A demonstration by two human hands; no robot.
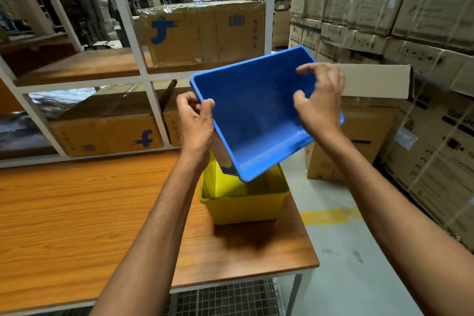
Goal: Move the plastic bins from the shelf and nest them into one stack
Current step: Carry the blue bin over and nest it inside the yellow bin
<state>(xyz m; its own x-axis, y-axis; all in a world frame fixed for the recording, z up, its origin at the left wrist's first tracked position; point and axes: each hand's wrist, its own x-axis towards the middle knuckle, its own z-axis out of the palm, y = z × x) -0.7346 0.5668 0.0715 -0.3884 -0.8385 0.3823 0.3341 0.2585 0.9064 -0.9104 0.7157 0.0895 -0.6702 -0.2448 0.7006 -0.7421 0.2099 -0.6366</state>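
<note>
Two bins off shelf, nesting unfinished: blue rectangular plastic bin point(256, 115) held tilted above yellow plastic bin point(243, 200) on wood-grain table point(77, 213), left hand point(196, 120) gripping rim, right hand point(318, 100) half-open at far wall, approx.

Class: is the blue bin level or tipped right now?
Tipped. The blue bin, held over the yellow bin, shows its empty inside to the camera, its near corner lowest.

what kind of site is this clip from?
Most likely a warehouse or stockroom. Tall stacks of strapped cardboard cartons line the right side, a white metal shelving rack holds taped shipping boxes, and a yellow line marks the concrete floor.
</note>
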